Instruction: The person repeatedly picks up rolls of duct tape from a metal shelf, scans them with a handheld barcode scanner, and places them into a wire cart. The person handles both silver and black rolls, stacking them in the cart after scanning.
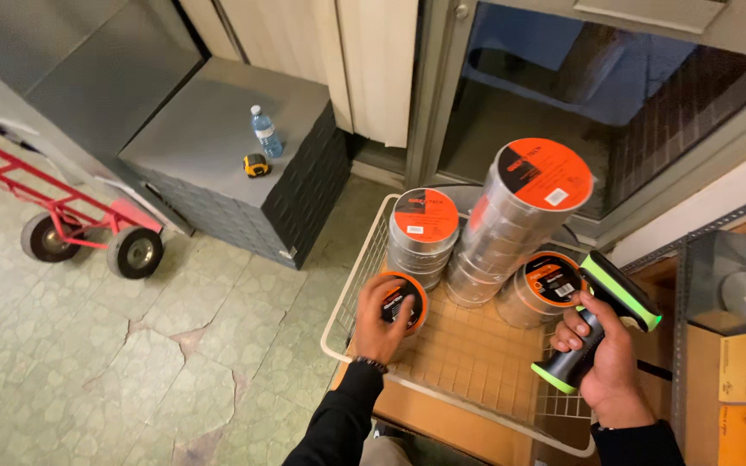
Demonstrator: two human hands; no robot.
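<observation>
Cracked tile floor (88, 362) on the left, glass door (563, 95) at the back, w/ a white wire basket (364, 259) right below me on a brown box. I see both hands at the basket.

Left hand (379, 324) is down in the basket's near-left corner, fingers curled over a tape roll (403, 302) w/ an orange-and-black label. Hand sits on the roll's near side and top, gripping it; roll is resting on the basket's grid floor, label tipped up toward the cam.

Right hand (606, 358) is closed round the handle of a black scanner (602, 324) w/ bright green trim, over the basket's right edge. Scanner head is up and to the right of the hand, butt of the handle down-left. Can't tell if a finger is on the trigger.

More silver rolls in the basket beyond the hands: a short stack (422, 237) just behind the held roll, a tall leaning stack (515, 220) in the middle, and one roll on its side (546, 289) just left of the scanner.

Further off: grey block (218, 155) carrying a water bottle (265, 131) and a yellow tape measure (256, 165); red hand truck (79, 224) far left; cardboard boxes (740, 380) on the right.
</observation>
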